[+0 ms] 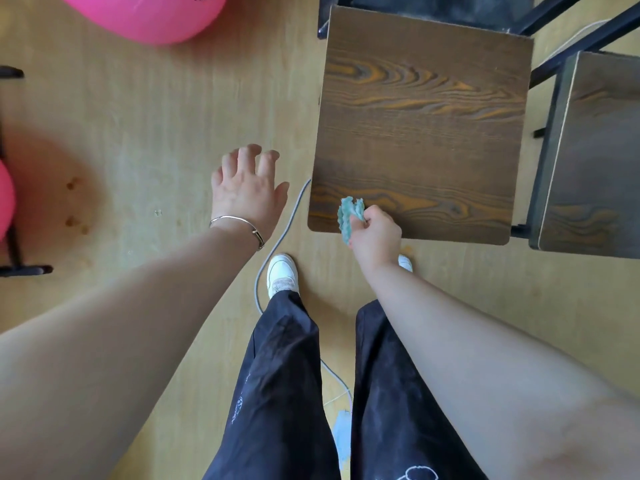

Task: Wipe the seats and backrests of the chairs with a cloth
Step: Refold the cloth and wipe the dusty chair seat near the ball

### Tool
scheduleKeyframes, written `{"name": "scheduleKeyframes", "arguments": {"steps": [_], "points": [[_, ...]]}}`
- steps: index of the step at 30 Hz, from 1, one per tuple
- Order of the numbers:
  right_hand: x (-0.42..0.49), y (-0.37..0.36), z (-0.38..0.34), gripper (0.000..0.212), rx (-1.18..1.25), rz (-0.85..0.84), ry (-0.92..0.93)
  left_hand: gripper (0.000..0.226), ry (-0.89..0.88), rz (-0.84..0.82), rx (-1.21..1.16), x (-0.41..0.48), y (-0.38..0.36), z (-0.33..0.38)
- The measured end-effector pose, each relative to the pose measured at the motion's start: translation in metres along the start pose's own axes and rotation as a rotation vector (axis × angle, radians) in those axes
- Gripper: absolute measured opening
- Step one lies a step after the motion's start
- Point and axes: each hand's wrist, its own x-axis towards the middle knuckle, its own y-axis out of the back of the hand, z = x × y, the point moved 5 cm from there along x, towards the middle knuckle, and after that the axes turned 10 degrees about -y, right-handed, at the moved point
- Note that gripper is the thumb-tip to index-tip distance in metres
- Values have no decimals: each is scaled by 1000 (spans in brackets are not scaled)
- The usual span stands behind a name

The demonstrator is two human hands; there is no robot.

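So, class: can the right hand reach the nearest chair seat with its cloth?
Probably yes: the right hand holds the cloth over the seat, at its front edge; nothing intervenes.

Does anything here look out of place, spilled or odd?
A grey cable lies loose on the floor, curving past the white shoe toward the chair seat: a possible trip hazard. Brownish spots stain the floor at left.
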Motion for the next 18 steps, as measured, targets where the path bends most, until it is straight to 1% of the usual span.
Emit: {"name": "scheduleKeyframes", "arguments": {"steps": [4, 6, 9, 12, 16, 18], "points": [[-18, -17, -26, 31, -32, -27, 48, 48, 14, 31, -18, -4, 8, -15], [-27, -29, -39, 33, -50, -71, 55, 48, 24, 37, -22, -6, 13, -21], [-38, -47, -58, 31, -51, -214, 27, 49, 34, 36, -13, -10, 24, -29], [-49, -48, -77, 25, 29, -368, -7, 48, 44, 39, 0, -16, 39, -36], [-41, -11, -96, 13, 149, -371, 58, 47, 31, 39, 30, -18, 57, -33], [-25, 19, -102, 14, 111, -299, 163, 47, 25, 32, 36, -13, 61, -24]]}}
